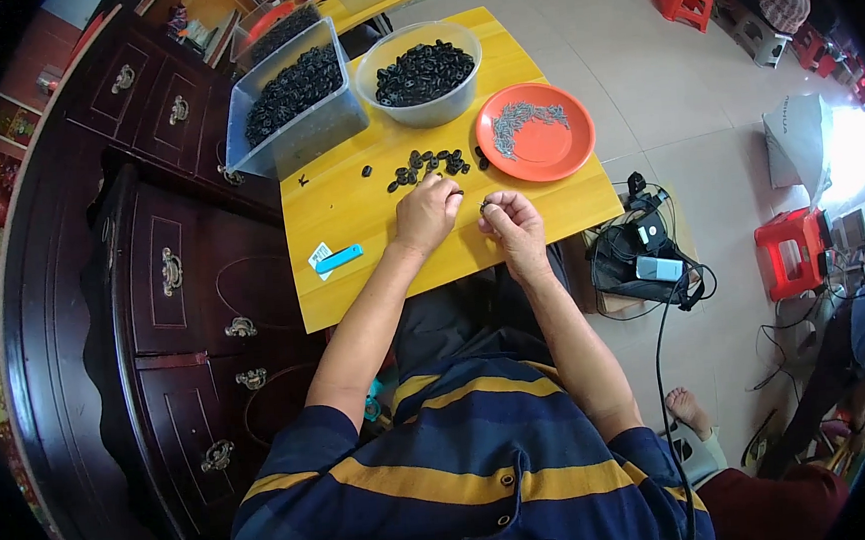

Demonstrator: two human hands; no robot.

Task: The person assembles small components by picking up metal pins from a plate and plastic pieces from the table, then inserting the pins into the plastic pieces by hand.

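Observation:
My right hand (517, 234) pinches a small black oval piece (485, 207) between thumb and fingertips above the near part of the yellow table (382, 263). My left hand (427, 215) is closed just to its left, the two hands apart. A dark speck shows at its fingertips, too small to name. Beyond it lies a loose cluster of black oval pieces (428, 162), with one stray piece (366, 171) to the left. An orange-red plate (546, 167) on the right holds many thin grey metal pins (518, 124).
A rectangular translucent bin (308, 143) and a round translucent tub (422, 113), both full of black pieces, stand at the back. A blue-handled tool (339, 258) lies over a white label at left. Dark wooden drawers (166, 259) flank the table; cables and a black bag (618, 262) sit right.

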